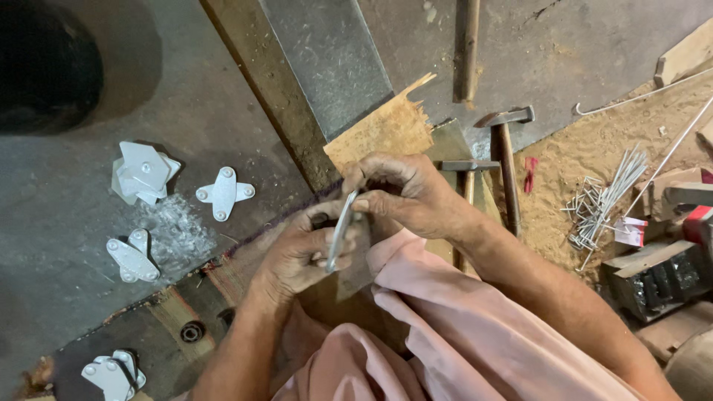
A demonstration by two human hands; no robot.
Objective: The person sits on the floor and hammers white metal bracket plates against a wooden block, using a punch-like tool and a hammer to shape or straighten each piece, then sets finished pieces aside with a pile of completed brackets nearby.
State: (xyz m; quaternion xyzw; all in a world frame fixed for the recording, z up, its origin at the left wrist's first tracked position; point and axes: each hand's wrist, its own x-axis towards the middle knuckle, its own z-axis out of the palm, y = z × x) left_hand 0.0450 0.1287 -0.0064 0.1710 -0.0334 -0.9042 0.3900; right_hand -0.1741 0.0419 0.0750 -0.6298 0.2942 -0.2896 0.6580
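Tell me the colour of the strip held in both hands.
Shiny silver-grey metal strip, seen in the head view.

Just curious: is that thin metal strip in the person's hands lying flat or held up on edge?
On edge: the metal strip shows only its narrow side, pinched between left hand and right hand.

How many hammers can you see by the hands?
2 hammers: one lies on the floor right of the right hand, head away from the person; the other lies just beside that hand, handle partly hidden by the forearm.

A grey concrete floor lay in soft light, dusted pale in patches. A metal beam crossed it diagonally. Sawdust covered the ground at right, beside two hammers and scattered nails.
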